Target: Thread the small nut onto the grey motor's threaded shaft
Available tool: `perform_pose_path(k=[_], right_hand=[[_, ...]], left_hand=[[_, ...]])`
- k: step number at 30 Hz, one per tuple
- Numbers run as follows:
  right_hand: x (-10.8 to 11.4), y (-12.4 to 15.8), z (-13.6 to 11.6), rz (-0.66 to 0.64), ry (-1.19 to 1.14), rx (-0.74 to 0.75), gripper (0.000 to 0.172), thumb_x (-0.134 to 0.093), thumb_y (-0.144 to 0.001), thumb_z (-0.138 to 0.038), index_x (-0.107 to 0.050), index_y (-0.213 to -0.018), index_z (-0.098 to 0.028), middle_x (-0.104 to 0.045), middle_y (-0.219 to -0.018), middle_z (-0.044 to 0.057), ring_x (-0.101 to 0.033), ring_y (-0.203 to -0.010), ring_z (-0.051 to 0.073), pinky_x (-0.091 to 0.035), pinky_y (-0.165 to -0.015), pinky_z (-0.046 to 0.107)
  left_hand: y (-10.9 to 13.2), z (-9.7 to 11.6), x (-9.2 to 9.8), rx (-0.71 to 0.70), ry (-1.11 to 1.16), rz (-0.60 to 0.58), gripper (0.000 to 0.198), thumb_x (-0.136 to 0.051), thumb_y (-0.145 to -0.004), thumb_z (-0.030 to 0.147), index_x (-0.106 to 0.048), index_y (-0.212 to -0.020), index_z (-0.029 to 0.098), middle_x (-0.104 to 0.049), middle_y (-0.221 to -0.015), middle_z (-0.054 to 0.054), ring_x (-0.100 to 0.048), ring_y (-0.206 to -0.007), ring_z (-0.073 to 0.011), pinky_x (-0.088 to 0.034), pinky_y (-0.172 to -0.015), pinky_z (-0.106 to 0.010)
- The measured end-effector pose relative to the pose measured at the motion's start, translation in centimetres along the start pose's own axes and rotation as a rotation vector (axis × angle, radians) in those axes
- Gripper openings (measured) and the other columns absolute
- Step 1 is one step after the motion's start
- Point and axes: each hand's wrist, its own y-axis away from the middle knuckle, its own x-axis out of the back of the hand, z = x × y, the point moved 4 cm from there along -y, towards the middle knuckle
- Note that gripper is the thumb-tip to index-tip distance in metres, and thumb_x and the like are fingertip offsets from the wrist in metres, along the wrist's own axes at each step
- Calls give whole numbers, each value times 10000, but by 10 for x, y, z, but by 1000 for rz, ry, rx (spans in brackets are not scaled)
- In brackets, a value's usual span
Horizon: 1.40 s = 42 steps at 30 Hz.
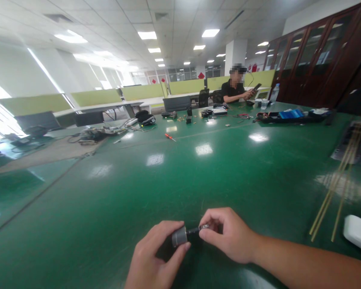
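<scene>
Low in the head view, my left hand (155, 253) grips a short grey cylinder (179, 237) between thumb and fingers. A thin black rod (193, 230) sticks out of the cylinder's right end. At the rod's far end, my right hand (228, 233) pinches a small shiny metal piece (203, 227) between thumb and forefinger. Most of that piece is hidden by the fingertips, so I cannot tell its kind or whether it is joined to the rod. Both hands are just above the green table (132, 192).
Several thin sticks (333, 192) and a white rounded case (356, 233) lie at the right. Further off are an orange screwdriver (170, 137), a black tray with a blue packet (291, 114), and cables (144, 118). A person (234, 90) sits across the table holding a dark device.
</scene>
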Motion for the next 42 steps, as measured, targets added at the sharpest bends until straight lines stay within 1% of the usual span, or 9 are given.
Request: perform_pose_path(k=[8,15,25,31,42], right_hand=[[0,0,1,0,-21,-2,108,-674,-800,-258,-677,-792,-150,-569,-638,-16,-498,-602,122,-395,-592,243],[0,0,-1,17,-7,-16,99,-668,-792,-244,-673,-787,-146,-543,-609,-26,-483,-583,116,-373,-570,235],[1,0,-3,30,-19,-20,108,-657,-785,-249,-662,-777,-142,-534,-604,-30,-474,-575,110,-369,-564,230],[1,0,-2,27,-38,-10,107,-660,-789,-253,-648,-775,-147,-520,-607,-35,-465,-579,108,-368,-564,230],[1,0,0,24,-76,-19,98,-652,-795,-245,-621,-778,-154,-508,-613,-40,-451,-583,108,-360,-573,240]], left_hand=[[0,-1,-2,13,-1,-9,264,-727,-854,340,-664,-1107,300,-740,-992,15,-725,-860,-158,-595,-796,-227],[0,-1,0,22,-12,5,245,-733,-845,353,-677,-1075,294,-743,-974,13,-726,-837,-159,-598,-770,-223],[0,-2,0,28,-2,16,250,-740,-841,356,-687,-1076,290,-748,-972,4,-730,-840,-168,-603,-788,-237],[-3,0,1,38,20,13,234,-736,-840,345,-702,-1055,259,-752,-949,-22,-735,-816,-186,-611,-759,-251],[-4,1,3,37,-4,17,221,-734,-842,347,-701,-1050,280,-754,-967,7,-734,-830,-170,-609,-781,-244]])
